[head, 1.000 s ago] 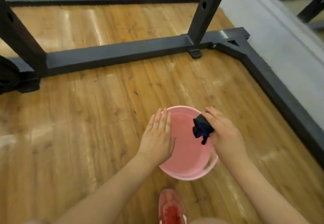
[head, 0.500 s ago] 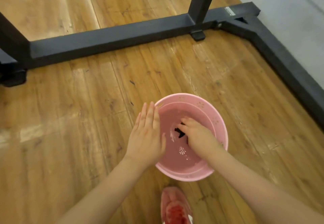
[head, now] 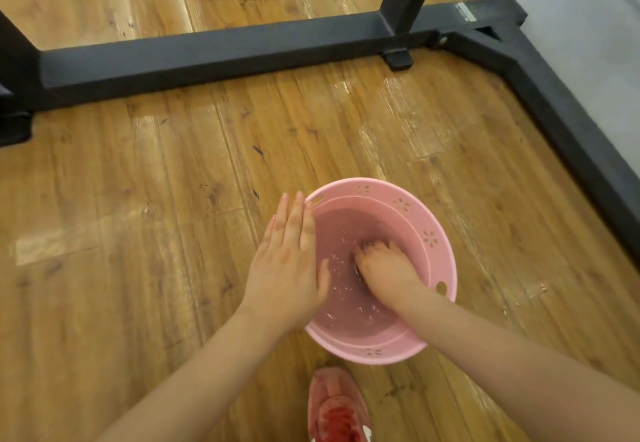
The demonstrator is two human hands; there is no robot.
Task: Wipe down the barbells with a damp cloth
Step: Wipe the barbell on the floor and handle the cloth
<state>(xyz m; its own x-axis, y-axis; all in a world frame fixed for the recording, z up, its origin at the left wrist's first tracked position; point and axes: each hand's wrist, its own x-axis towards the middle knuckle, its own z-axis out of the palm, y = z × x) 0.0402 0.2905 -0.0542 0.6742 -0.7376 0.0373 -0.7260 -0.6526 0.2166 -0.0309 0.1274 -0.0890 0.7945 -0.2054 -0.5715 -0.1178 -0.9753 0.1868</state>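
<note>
Two hands: both work at the pink basin, which stands on the wooden floor, well inside the corner made by the black rack frame.
Left hand: flat, fingers straight and together, lying along the basin's left rim and gripping nothing.
Right hand: plunged into the water, fingers curled downward; something dark shows at the fingertips, most likely the cloth, though it is too hidden to be sure the hand grips it.
Cloth: under the water beneath the right hand, by my reading; hardly any of it shows.
Barbells: none in view, so wiping is not yet begun; this looks like the wetting step.
Risk, dripping: a cloth lifted out without a firm wring would likely be soaked rather than damp, and would leave water on the boards and on the steel.
Risk, spill: the left hand presses on one side only; a hard squeeze or a knock by the right forearm, which crosses the near rim, could tip or slide the basin.
Risk, slipping: pale shiny patches lie on the boards beyond the basin, wet or merely glossy I cannot tell; the red shoe stands just beside the basin's near edge, so splashes would land underfoot.
</note>
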